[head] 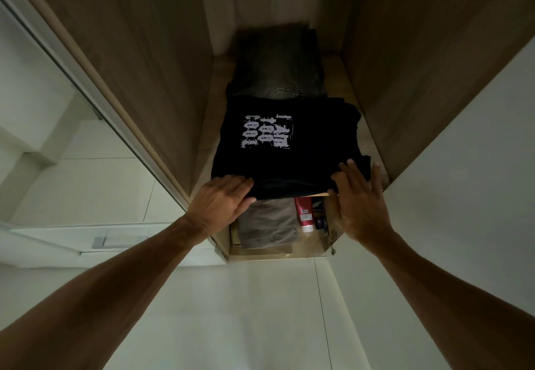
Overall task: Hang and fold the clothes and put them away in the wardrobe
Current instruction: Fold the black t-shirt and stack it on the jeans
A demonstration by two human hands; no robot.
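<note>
Black tee (289, 164) btw. both hands (221, 200) (360, 198)

One wide-angle head-worn camera looks forward and down from close range into a narrow wardrobe (139, 59) compartment.

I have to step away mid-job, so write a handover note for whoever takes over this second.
Left hand: flat on the front left edge of the folded black T-shirt.
Right hand: straight fingers on its front right corner.
The shirt lies on the wardrobe shelf, in front of folded dark jeans; a grey folded garment sits below.
Done: this shirt is folded and shelved.
Left: let go; other clothes not in view.
</note>
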